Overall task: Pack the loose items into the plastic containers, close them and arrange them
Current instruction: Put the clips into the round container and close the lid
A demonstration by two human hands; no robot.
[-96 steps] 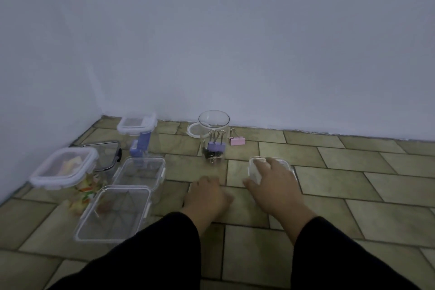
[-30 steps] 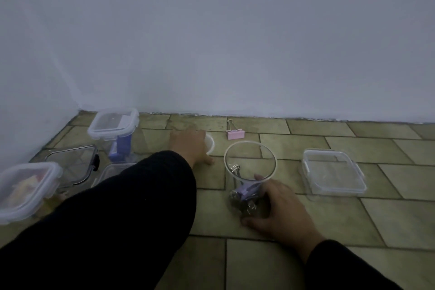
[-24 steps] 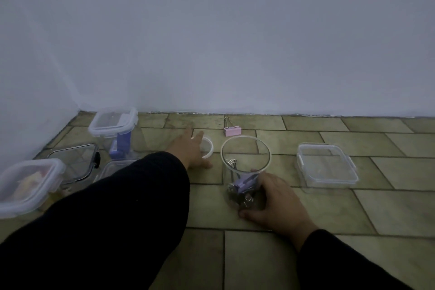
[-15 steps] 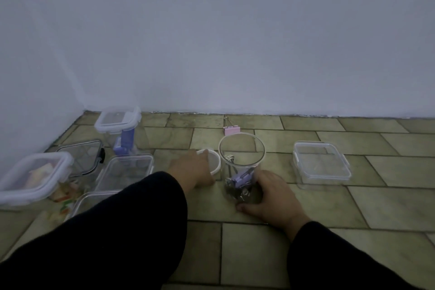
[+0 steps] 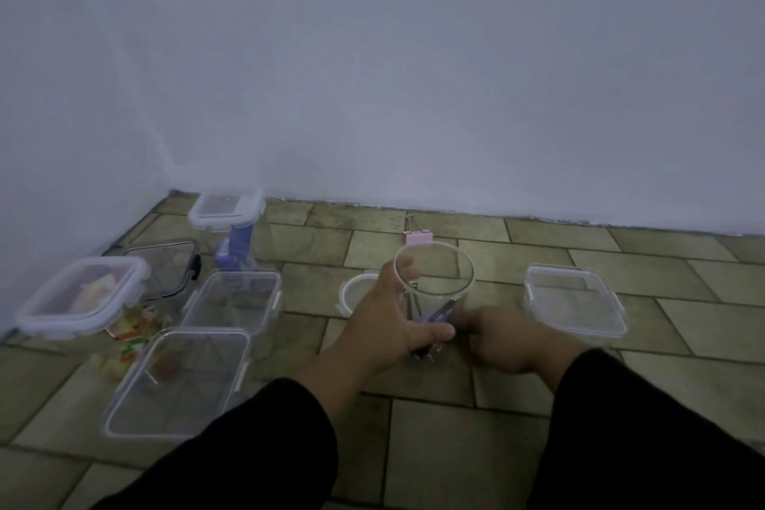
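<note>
A round clear container with several binder clips at its bottom stands on the tiled floor. My left hand grips it from the left, thumb across the front and fingers behind the rim. My right hand lies on the floor just right of it, fingertips against its base, holding nothing. A round white lid lies on the floor left of the container, partly hidden by my left hand. A pink binder clip lies behind it near the wall.
An open clear rectangular box sits to the right. At the left are two open clear boxes, a closed box with items, a tall closed box, a dark-rimmed lid and loose colourful bits.
My left hand left the round white lid and took hold of the round container. My right hand let go of the container's base and slid slightly right. The view tilted down.
</note>
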